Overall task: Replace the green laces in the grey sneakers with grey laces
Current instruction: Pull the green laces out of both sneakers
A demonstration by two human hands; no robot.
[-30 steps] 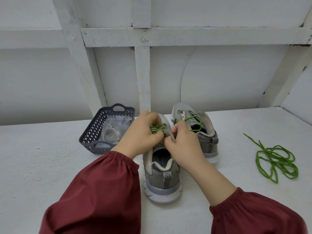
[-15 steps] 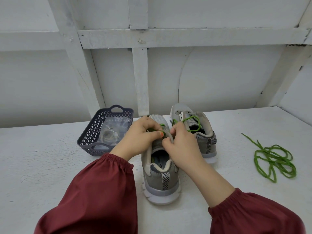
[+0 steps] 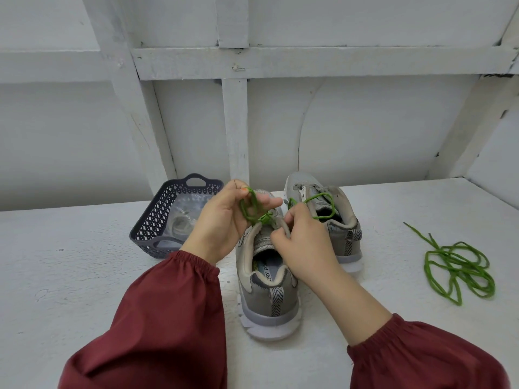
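Two grey sneakers stand on the white table, heels toward me. Over the near sneaker [image 3: 268,299] my left hand [image 3: 224,220] holds a loop of green lace [image 3: 250,207] lifted above the eyelets. My right hand [image 3: 303,242] pinches the sneaker's tongue and upper by the eyelets. The far sneaker [image 3: 323,203] behind my right hand carries a loose green lace [image 3: 323,204] across its opening. A third green lace [image 3: 460,268] lies in a loose heap on the table at the right. Pale laces in clear wrapping [image 3: 182,220] lie inside the basket.
A dark grey perforated basket [image 3: 157,217] sits on the table to the left of the sneakers, near the wall. White wooden beams and a wall rise directly behind the table. My dark red sleeves fill the lower foreground.
My left hand has lifted up and away from the near sneaker, drawing a loop of green lace out with it. My right hand stays at the eyelets.
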